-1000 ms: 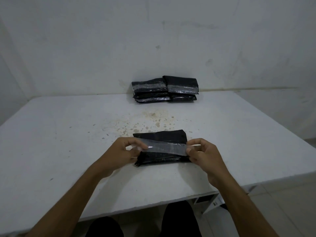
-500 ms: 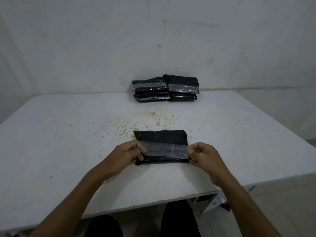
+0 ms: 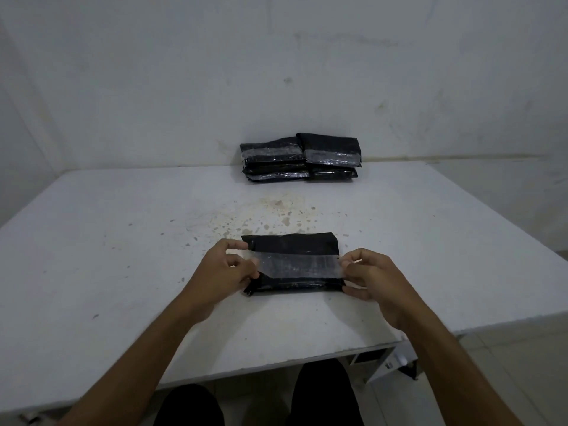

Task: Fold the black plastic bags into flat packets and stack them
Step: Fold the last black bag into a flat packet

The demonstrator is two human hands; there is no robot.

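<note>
Left hand [image 3: 226,265] pinches the left end of a clear tape strip [image 3: 296,265]; right hand [image 3: 367,273] pinches the right end. The strip is stretched across a folded black packet [image 3: 293,250] lying flat on the white table [image 3: 123,256], near the front edge. Judged step: sealing the fold. The next move calls for pressing the strip down evenly and wrapping its ends under. The packet's long axis runs left to right, parallel to the table's front edge. Finished packets [image 3: 299,158] are stacked by the far wall.
</note>
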